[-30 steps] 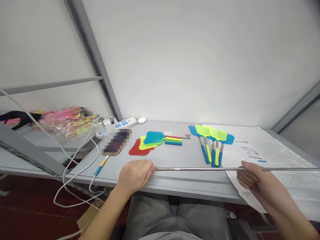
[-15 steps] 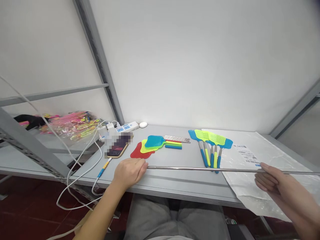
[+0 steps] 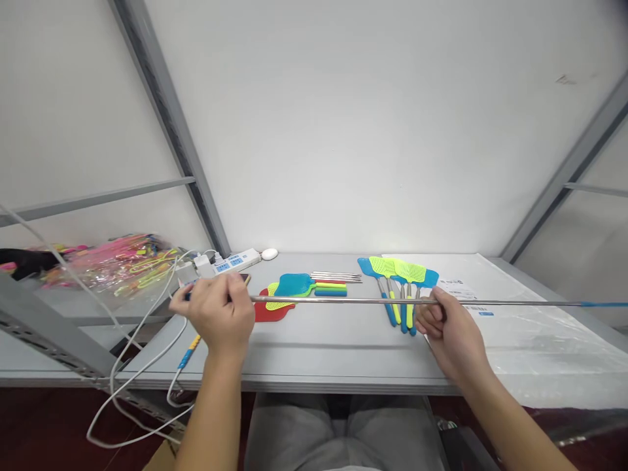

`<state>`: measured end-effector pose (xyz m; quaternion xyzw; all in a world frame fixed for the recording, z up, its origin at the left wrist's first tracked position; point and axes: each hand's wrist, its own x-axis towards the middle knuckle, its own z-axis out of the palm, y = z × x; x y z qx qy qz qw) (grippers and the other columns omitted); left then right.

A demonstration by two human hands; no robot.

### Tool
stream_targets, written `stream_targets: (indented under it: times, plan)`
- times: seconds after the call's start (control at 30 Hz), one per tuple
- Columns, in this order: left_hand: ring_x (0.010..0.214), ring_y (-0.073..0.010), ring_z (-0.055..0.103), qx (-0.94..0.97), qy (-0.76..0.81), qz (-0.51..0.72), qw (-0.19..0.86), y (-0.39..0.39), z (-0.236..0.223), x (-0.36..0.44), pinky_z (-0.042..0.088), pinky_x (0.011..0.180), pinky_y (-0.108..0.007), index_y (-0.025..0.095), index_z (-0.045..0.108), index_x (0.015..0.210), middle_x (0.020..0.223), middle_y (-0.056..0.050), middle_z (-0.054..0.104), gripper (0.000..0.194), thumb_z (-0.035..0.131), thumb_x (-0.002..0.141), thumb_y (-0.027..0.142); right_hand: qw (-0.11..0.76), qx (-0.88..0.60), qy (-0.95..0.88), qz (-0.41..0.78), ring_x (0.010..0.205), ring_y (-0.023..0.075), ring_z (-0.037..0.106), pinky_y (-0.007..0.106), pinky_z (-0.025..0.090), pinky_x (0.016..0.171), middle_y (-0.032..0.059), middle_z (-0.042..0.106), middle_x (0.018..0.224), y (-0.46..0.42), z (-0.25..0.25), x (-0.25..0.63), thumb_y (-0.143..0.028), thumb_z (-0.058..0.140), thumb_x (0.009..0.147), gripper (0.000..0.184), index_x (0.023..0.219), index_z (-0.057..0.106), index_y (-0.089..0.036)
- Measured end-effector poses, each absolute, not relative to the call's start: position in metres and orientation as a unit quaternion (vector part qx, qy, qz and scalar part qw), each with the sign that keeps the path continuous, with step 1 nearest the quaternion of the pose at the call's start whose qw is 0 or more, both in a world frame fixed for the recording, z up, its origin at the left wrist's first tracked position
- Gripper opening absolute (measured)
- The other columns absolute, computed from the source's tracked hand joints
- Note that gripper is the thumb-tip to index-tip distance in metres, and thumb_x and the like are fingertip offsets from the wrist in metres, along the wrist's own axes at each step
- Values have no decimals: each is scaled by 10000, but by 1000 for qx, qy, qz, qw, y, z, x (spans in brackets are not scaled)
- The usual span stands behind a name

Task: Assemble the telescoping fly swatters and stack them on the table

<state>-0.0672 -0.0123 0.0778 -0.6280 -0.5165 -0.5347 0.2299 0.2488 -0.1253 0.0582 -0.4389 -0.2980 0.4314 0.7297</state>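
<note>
- The left hand's [image 3: 216, 311] grip is curled around the metal rod [image 3: 338, 300]; the right hand's [image 3: 449, 324] grip is closed on it farther along.
- That rod stretches above the surface [image 3: 343, 363], crossing in front of the bunched swatters [image 3: 409, 271].
- Loose swatter heads [image 3: 294, 285] lie beside thin rods [image 3: 333, 275].
- A white bag [image 3: 530, 350] spreads at right; cables [image 3: 112, 447] and a power strip [image 3: 238, 261] crowd the left.

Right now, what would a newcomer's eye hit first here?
First, the long metal rod stretching across the view, held by the left grip and right grip. Then the fanned blue and yellow-green swatters right of center, and the overlapping red, yellow-green and blue swatter heads left of center.
</note>
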Motion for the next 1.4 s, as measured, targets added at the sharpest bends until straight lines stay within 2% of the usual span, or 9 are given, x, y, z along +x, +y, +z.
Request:
stream_targets:
  times: [0.13, 0.23, 0.37, 0.47, 0.57, 0.77, 0.87, 1.03, 1.4]
  plan:
    - [1039, -259, 499, -531, -484, -688, 103, -55, 67, -32, 317, 970, -487, 201, 550, 729, 926, -80, 626, 273, 393, 951, 214, 775, -390, -305, 393, 477, 102, 238, 273, 309, 484, -67, 229, 508, -114, 76, 219, -406, 526, 923, 490, 533, 294, -221]
    - [953, -225, 505, -445, -354, -822, 1, -84, 40, -4, 360, 913, -428, 196, 498, 689, 905, -56, 548, 255, 443, 933, 241, 799, -374, -294, 369, 485, 99, 234, 267, 299, 476, -69, 234, 514, -105, 81, 204, -386, 539, 916, 496, 529, 277, -222]
    - [839, -192, 520, -516, -322, -711, -351, -99, 3, 8, 422, 797, -354, 208, 583, 989, 922, -59, 563, 342, 387, 978, 488, 787, -382, -273, 400, 484, 98, 248, 262, 315, 473, -75, 235, 518, -105, 63, 189, -413, 572, 900, 498, 532, 293, -225]
    - [726, -158, 503, -496, -344, -639, -477, -97, -12, 3, 423, 723, -299, 202, 594, 1098, 807, -41, 573, 479, 362, 957, 597, 756, -393, -264, 452, 491, 102, 273, 265, 321, 480, -76, 222, 520, -112, 28, 176, -472, 596, 881, 528, 528, 285, -232]
    - [613, -119, 443, -456, -351, -641, -508, -94, -15, 2, 381, 599, -242, 174, 647, 925, 627, 3, 480, 446, 443, 944, 571, 721, -412, -249, 498, 487, 94, 234, 262, 313, 485, -86, 194, 530, -120, -4, 168, -524, 604, 867, 526, 548, 307, -231]
    - [547, -52, 334, -295, -353, -719, -521, -93, -12, 13, 307, 476, -154, 142, 665, 846, 630, 46, 364, 303, 677, 847, 445, 710, -444, -303, 456, 525, 100, 284, 263, 302, 506, -71, 242, 559, -131, -26, 174, -497, 658, 838, 491, 554, 374, -215]
    - [509, -42, 324, -286, -352, -725, -518, -94, -12, 16, 348, 488, -152, 149, 670, 877, 600, 61, 350, 272, 677, 852, 420, 727, -435, -273, 456, 512, 95, 247, 267, 305, 505, -82, 203, 554, -132, -27, 176, -497, 670, 826, 510, 546, 346, -221]
    - [501, -38, 360, -285, -350, -709, -542, -89, -16, 17, 495, 702, -236, 164, 673, 898, 587, 74, 375, 248, 673, 860, 408, 746, -434, -222, 455, 510, 87, 190, 260, 291, 493, -94, 173, 555, -123, -30, 175, -481, 676, 831, 509, 563, 327, -226]
    - [463, -30, 298, -135, -240, -722, -635, -65, -13, -8, 437, 559, -199, 149, 644, 938, 608, 82, 369, 176, 588, 936, 316, 795, -383, -145, 447, 485, 85, 271, 251, 342, 481, -78, 313, 533, -119, -18, 187, -412, 658, 862, 419, 587, 424, -200]
